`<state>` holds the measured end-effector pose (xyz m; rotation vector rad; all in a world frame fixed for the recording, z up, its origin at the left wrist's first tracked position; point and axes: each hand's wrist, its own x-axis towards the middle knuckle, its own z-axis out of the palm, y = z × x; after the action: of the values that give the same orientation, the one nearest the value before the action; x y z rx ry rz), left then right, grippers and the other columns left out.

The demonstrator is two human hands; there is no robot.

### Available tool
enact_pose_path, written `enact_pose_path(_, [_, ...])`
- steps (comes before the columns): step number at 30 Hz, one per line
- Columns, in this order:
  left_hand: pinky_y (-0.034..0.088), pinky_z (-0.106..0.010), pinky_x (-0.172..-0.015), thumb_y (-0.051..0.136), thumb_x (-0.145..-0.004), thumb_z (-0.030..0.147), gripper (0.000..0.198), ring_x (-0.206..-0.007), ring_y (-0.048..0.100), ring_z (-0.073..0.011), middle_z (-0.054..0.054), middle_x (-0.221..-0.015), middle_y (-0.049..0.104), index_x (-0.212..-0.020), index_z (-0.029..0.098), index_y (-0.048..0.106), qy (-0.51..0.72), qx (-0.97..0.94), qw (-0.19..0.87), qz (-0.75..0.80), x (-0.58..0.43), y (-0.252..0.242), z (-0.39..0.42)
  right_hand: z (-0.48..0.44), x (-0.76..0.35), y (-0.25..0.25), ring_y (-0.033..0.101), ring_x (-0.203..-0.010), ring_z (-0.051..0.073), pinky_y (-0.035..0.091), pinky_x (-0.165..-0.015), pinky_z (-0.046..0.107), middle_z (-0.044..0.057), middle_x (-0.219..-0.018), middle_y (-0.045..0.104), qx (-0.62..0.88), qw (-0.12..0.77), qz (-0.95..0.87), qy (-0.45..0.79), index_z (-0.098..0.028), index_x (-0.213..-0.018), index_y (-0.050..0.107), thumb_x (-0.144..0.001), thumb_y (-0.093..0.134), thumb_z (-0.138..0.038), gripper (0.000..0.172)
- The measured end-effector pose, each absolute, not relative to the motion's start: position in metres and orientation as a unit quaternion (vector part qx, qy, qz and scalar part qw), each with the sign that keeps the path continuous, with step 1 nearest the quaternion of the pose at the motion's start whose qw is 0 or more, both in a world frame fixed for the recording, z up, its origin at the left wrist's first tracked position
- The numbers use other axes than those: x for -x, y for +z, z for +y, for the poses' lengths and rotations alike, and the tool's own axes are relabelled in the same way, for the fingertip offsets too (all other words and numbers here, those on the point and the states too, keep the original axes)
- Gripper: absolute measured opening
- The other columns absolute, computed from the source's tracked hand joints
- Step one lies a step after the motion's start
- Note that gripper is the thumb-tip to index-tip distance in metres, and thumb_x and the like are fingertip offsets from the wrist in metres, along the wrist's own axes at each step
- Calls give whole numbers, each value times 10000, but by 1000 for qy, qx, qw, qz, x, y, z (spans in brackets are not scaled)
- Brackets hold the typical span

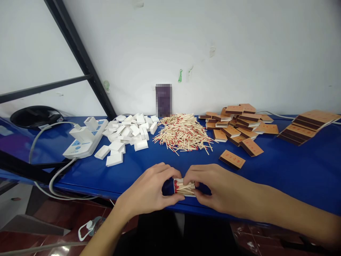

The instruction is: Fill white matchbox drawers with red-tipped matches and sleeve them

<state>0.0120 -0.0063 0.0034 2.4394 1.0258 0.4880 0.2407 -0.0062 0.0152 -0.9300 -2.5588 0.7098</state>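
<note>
My left hand (151, 186) and my right hand (213, 186) meet at the near edge of the blue table (279, 174). Together they pinch a small white tray filled with red-tipped matches (184, 187), one hand at each end. Both hands have their fingers curled round it. Farther back in the middle lies a loose heap of matches (183, 133). A pile of empty white trays (128, 133) sits left of the heap. Orange-brown matchbox sleeves (237, 126) lie in a pile to the right, and one sleeve (232, 159) lies alone nearer my right hand.
A white power strip (85, 140) with plugs and grey cables sits at the left. A second stack of sleeves (306, 126) lies at the far right. A dark blurred box (163, 100) stands against the wall. A black frame bar (80, 53) slants at the left.
</note>
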Motion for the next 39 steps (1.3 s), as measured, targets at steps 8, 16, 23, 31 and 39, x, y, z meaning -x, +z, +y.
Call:
enact_pose_path(8, [452, -327, -896, 761, -850, 363, 240, -951, 619, -200, -15, -1008, 680, -987, 214, 632, 198, -882, 199, 380, -9, -1, -1, 3, -243, 24, 602, -782, 125, 429, -660, 236, -17, -906, 648, 305, 136, -897, 289, -225, -880, 655, -825, 718, -181, 94])
enact_pose_path(16, [461, -314, -891, 752, -856, 383, 228, -974, 618, -193, -11, -1016, 689, -977, 221, 649, 216, -871, 211, 387, -7, -4, 0, 22, -239, 27, 572, -723, 121, 450, -668, 255, -16, -801, 624, 271, 138, -909, 285, -203, -799, 632, -874, 626, -148, 93])
enact_pose_path(23, [455, -297, -891, 754, -856, 381, 225, -966, 610, -176, 6, -1008, 682, -970, 222, 643, 217, -871, 216, 383, -7, -5, 1, 25, -242, 8, 608, -749, 115, 473, -652, 242, 27, -899, 651, 242, 235, -893, 299, -194, -829, 693, -934, 602, -228, 143])
enact_pose_path(31, [432, -317, -954, 748, -864, 358, 208, -999, 613, -181, 6, -1035, 679, -974, 226, 631, 211, -872, 215, 386, -8, -5, -1, 21, -246, -4, 571, -705, 107, 436, -602, 233, 22, -891, 604, 267, 238, -897, 260, -193, -871, 706, -908, 633, -218, 85])
enact_pose_path(39, [432, -303, -904, 721, -890, 347, 178, -953, 599, -169, 6, -994, 675, -867, 204, 616, 212, -880, 213, 368, -8, -5, 0, 18, -243, -8, 533, -660, 95, 388, -570, 231, 2, -819, 573, 315, 235, -888, 238, -183, -771, 660, -896, 619, -232, 141])
